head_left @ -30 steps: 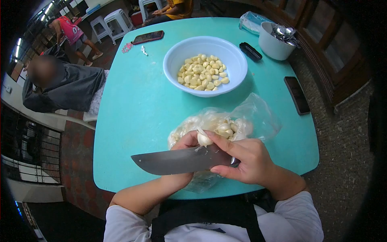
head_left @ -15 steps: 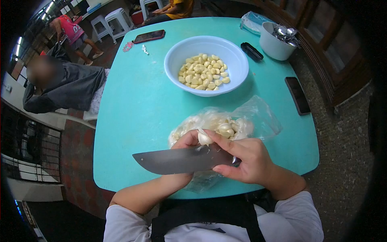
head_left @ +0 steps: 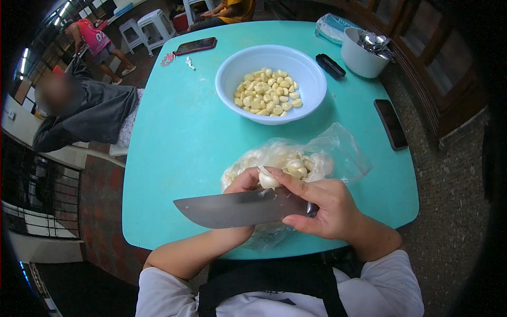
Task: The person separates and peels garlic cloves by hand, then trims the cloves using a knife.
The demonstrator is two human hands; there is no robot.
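My right hand [head_left: 330,208] is closed round the handle end of a broad knife [head_left: 237,208], whose blade points left. Its forefinger touches a white garlic clove [head_left: 268,178] above the blade. My left hand [head_left: 244,182] pinches that clove from the left, partly hidden behind the blade. Just beyond both hands lies a clear plastic bag [head_left: 343,153] with unpeeled garlic [head_left: 296,165] in it. Farther back, a pale blue basin [head_left: 311,98] holds many peeled cloves [head_left: 266,92].
The turquoise table [head_left: 174,158] bears a phone [head_left: 196,46] at back left, another phone [head_left: 391,124] at right, a black case [head_left: 330,67] and a white tub [head_left: 359,58] of metal utensils. A seated person [head_left: 95,111] is beyond the left edge.
My right thumb has shifted slightly along the knife near the handle. Both hands keep their hold, and the seated person at left has moved an arm a little.
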